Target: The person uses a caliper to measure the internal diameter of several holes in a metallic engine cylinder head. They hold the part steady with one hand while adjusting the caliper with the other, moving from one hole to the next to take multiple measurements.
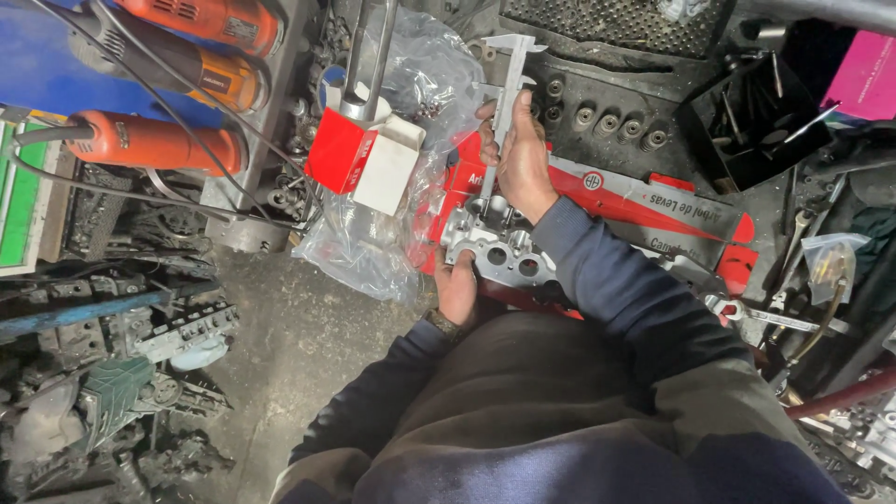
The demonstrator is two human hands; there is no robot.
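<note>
The left hand (456, 289) has its fingers wrapped around the near end of a grey metal cylinder head (495, 245). Just beyond, the right hand (521, 161) has its fingers closed on a steel caliper (505, 89) standing upright on that head. Past both fingers lies a red carton (653, 210).
</note>
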